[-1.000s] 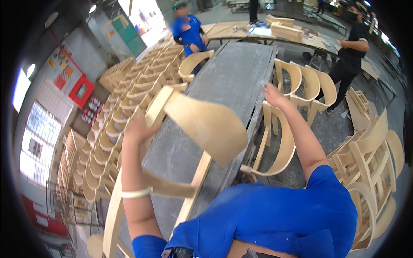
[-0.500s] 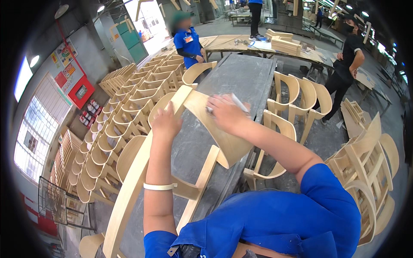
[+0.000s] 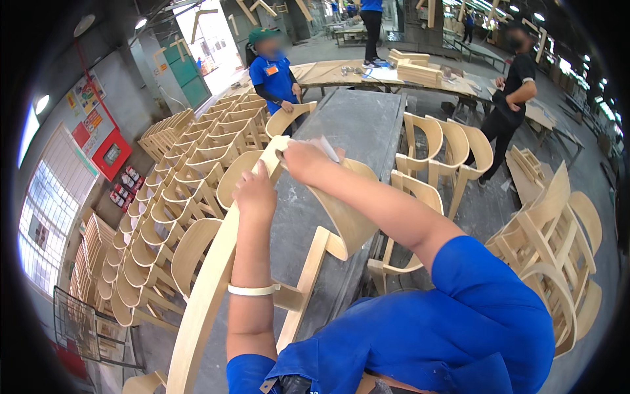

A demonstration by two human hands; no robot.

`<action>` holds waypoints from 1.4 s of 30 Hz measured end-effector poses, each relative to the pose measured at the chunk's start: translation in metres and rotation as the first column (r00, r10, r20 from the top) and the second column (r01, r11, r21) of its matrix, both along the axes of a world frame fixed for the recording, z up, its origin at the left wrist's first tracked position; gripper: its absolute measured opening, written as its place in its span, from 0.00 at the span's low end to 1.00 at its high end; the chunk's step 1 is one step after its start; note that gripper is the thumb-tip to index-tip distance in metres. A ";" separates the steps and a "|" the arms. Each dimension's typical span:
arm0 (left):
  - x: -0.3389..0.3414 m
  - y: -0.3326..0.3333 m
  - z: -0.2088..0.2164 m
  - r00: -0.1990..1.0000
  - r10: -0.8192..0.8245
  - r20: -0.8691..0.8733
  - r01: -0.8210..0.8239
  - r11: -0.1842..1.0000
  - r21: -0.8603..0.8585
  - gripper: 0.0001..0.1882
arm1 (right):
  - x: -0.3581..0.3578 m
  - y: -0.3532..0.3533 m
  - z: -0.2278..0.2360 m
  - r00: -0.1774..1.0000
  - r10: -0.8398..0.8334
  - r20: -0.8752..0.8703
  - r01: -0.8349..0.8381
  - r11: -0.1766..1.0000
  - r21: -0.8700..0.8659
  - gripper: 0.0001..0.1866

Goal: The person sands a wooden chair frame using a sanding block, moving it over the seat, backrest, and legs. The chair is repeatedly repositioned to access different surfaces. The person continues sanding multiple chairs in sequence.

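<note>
I observe a long grey workbench [image 3: 367, 131] running from the centre of the frame toward the top, with rows of unfinished wooden chairs [image 3: 177, 190] stacked along its left side and further chair frames [image 3: 446, 148] standing just beside its right edge; more chair frames [image 3: 551, 243] are piled at the right of the frame. A person in a blue shirt [image 3: 274, 75] stands at the far left corner of the bench, touching another curved chair part [image 3: 289, 117], and a person in black [image 3: 508, 98] stands at upper right, well apart from my work. Nothing stands between the camera and the hands. The workpiece is an unfinished chair frame [image 3: 262, 262] lying over the near end of the bench, in the centre and lower left of the frame. Its long curved rail runs from the lower left edge up to the frame's centre, long axis pointing up and slightly right; its curved backrest panel [image 3: 344, 213] hangs off toward the right. My left hand [image 3: 254, 192] is closed around the rail near its upper end, gripping it. My right hand [image 3: 303, 161] presses a pale sheet of sanding paper [image 3: 326, 148] against the top of the rail, fingers curled over it.
</note>
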State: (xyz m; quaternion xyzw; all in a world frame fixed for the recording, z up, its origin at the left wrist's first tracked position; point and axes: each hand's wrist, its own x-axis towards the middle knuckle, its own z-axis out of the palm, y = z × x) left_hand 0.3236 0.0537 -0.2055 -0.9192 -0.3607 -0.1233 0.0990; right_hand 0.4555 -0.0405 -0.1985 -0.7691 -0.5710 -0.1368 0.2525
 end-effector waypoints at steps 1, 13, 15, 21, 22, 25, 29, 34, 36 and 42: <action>0.000 0.000 0.000 1.000 0.013 0.017 -0.014 1.000 0.016 0.44 | 0.002 0.005 0.002 0.996 -0.012 -0.083 0.006 0.997 -0.081 0.12; 0.005 0.000 -0.002 0.999 0.036 0.017 -0.036 0.999 -0.005 0.42 | 0.015 0.007 -0.024 0.996 0.041 -0.083 -0.039 0.999 0.028 0.12; 0.005 0.001 0.001 0.998 0.043 0.037 -0.042 0.999 -0.016 0.42 | 0.019 0.007 -0.027 0.990 0.023 -0.142 -0.023 1.000 0.002 0.12; 0.011 0.005 -0.010 0.999 -0.003 0.042 0.002 1.000 0.026 0.40 | 0.015 -0.002 -0.017 1.000 -0.027 -0.006 0.027 0.997 -0.067 0.11; 0.010 0.007 -0.012 0.998 -0.009 0.066 0.004 0.997 0.076 0.36 | 0.011 0.002 -0.009 1.000 -0.020 -0.016 0.019 0.997 -0.071 0.12; 0.008 0.010 -0.015 0.992 -0.076 0.102 0.065 0.992 0.108 0.29 | 0.006 -0.017 -0.003 0.999 0.035 -0.024 -0.036 0.998 -0.045 0.13; 0.014 0.002 -0.016 0.996 -0.005 0.094 -0.004 0.996 0.093 0.28 | 0.012 -0.022 -0.003 0.999 0.030 0.012 -0.029 0.997 -0.065 0.14; 0.016 -0.003 -0.017 0.996 -0.007 0.094 -0.002 0.995 0.095 0.27 | 0.019 -0.013 -0.005 0.989 -0.129 -0.068 0.112 0.970 -0.216 0.15; 0.017 -0.001 -0.015 0.994 -0.009 0.106 -0.004 0.992 0.128 0.27 | 0.022 -0.017 -0.006 0.987 -0.158 0.004 0.157 0.974 -0.162 0.15; 0.022 -0.006 -0.018 0.995 -0.030 0.094 0.019 0.993 0.119 0.27 | 0.042 -0.009 -0.006 0.990 -0.050 -0.133 0.031 0.989 -0.142 0.17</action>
